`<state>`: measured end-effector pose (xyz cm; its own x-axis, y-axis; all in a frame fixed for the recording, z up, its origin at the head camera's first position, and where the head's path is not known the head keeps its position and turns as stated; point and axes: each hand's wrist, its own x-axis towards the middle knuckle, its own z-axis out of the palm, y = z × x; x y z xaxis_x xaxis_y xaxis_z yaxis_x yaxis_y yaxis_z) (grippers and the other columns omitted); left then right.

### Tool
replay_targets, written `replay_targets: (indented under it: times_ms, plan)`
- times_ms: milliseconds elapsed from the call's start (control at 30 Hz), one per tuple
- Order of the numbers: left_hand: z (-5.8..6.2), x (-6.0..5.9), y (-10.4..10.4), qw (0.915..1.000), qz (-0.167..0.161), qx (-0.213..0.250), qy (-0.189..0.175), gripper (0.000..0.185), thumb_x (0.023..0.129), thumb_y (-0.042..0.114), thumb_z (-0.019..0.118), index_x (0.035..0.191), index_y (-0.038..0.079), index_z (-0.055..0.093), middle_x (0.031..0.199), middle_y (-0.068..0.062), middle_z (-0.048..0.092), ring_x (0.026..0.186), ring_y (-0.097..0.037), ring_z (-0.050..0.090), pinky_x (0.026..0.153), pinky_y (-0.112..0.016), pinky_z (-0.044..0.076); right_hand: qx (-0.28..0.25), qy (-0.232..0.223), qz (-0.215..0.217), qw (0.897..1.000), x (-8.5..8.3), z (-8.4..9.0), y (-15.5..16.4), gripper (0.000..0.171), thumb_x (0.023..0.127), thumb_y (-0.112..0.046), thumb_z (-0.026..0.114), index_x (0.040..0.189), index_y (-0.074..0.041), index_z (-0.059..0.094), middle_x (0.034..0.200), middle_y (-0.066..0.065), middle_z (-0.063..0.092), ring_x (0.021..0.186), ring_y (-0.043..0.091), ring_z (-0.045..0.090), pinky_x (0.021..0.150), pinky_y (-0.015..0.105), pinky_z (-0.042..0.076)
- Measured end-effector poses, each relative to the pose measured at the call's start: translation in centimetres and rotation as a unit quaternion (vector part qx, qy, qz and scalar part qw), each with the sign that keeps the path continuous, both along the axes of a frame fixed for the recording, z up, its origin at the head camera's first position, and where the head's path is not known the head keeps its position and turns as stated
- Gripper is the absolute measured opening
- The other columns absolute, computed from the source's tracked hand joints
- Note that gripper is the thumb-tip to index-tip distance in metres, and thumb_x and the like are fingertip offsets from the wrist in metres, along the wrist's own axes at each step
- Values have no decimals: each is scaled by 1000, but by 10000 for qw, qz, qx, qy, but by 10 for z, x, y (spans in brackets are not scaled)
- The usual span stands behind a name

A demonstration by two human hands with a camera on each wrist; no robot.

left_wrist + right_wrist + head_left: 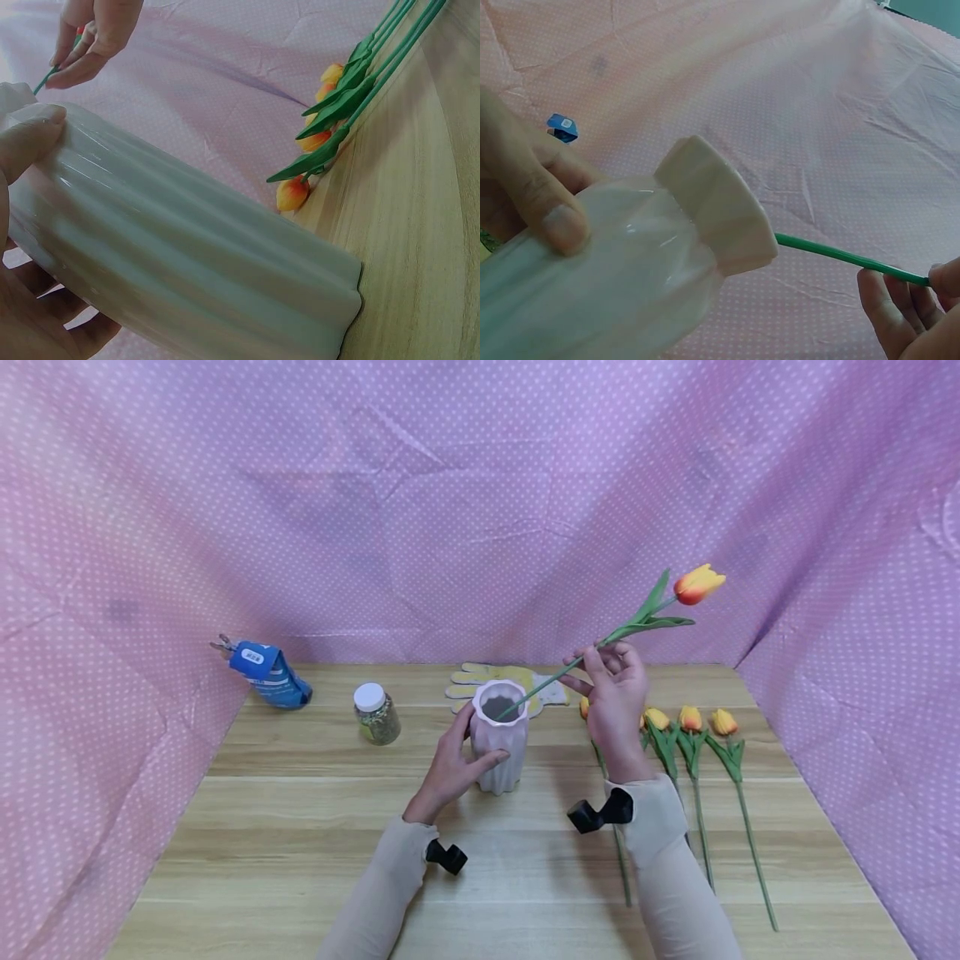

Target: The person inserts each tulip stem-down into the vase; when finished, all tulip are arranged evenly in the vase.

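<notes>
Cropped sleeves (pixel 667 852), stem (pixel 542 687) tip unclear inside vase (pixel 512 745)

We refer all places to the vase (pixel 513 743), standing on the surface (pixel 285 827). We find the left hand (pixel 450 768) at its left side; a tulip (pixel 636 626) slants from its mouth up to the right hand (pixel 618 706), on its right. Behind it lies a glove (pixel 553 693). To its left, slightly rearward, we note a jar (pixel 378 722), then, farther left, a bag (pixel 273 677). Loose tulips (pixel 692 747) lie to its right, heads rearward of it, stems forward. Behind it hangs a cloth (pixel 480 527).
</notes>
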<state>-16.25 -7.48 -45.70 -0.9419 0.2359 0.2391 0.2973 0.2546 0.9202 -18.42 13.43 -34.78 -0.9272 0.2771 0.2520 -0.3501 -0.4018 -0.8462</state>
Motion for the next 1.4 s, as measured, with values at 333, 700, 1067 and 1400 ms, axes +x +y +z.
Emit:
replay_targets:
  times_ms: [333,700,1067,1400]
  plan:
    - [-1,0,0,10000,24,-3,-40,81,82,32,77,148,30,31,147,4,46,136,-23,46,113,-51,39,346,-14,266,9990,-8,2,-4,8,94,-6,58,100,-8,53,82,3,66,75,14,69,62,29,62]
    - [-1,0,0,9999,42,-18,-140,81,82,32,77,149,29,31,147,2,46,136,-23,46,114,-52,38,642,-192,725,9951,-17,-1,-14,10,93,-6,61,99,-11,55,83,2,67,76,12,69,64,30,62]
    - [-2,0,0,10000,34,-40,47,81,82,35,76,149,25,31,147,-3,47,135,-26,47,111,-55,40,1534,-192,1086,9820,-23,-7,-26,14,95,0,56,98,-13,55,83,-5,66,78,6,68,69,26,62]
    - [-2,-1,0,10000,15,-37,6,82,82,28,77,149,26,30,147,0,47,136,-23,46,113,-52,39,2787,-114,1259,9520,-27,-13,-35,21,93,-6,61,111,5,58,88,6,69,78,3,64,69,20,59]
